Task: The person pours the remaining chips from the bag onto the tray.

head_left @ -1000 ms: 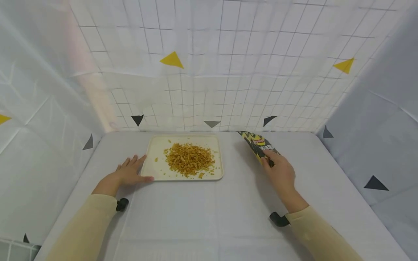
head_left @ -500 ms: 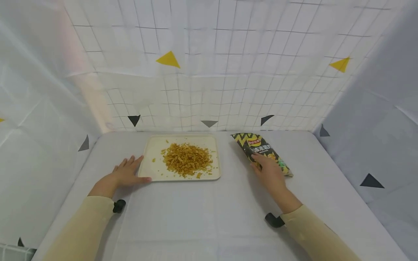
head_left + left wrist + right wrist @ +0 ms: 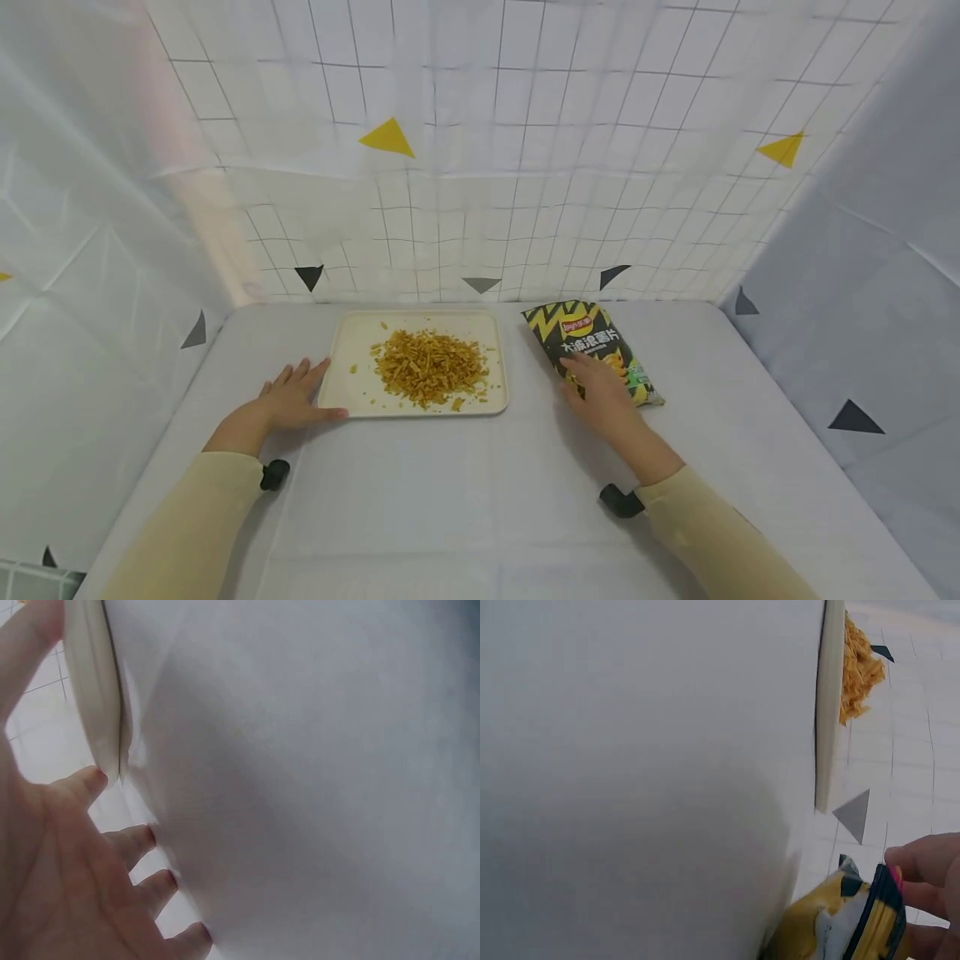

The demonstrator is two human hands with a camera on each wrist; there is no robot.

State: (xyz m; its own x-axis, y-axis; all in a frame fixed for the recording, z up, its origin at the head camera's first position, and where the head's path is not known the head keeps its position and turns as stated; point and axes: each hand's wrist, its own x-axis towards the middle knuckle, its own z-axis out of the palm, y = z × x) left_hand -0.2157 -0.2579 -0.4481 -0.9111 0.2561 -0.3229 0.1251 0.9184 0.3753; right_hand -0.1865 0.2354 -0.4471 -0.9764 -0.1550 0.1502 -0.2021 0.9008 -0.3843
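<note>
My left hand (image 3: 288, 400) has its fingers spread at the left end of a cream tray (image 3: 341, 333). Its thumb rests at the tray's near left corner and the index finger touches the left rim; the left wrist view shows the other fingertips down on the table. A heap of golden crushed chips (image 3: 431, 367) lies on the tray. To the tray's right, a black and yellow Lay's chip bag (image 3: 592, 329) lies label up. My right hand (image 3: 603, 404) is over its lower left part, fingertips on the bag (image 3: 817, 922) and partly hiding it.
White cloth covers the table (image 3: 412, 500). A gridded white sheet (image 3: 480, 217) with coloured triangles hangs along the back edge, and more sheets (image 3: 862, 292) enclose both sides. A dark wrist mount (image 3: 621, 502) juts from the right sleeve, another (image 3: 274, 475) from the left.
The chip bag has gone from tilted in my right hand's grip to lying flat, label up. The right hand has shifted left and loosened. My left hand and the tray have stayed put.
</note>
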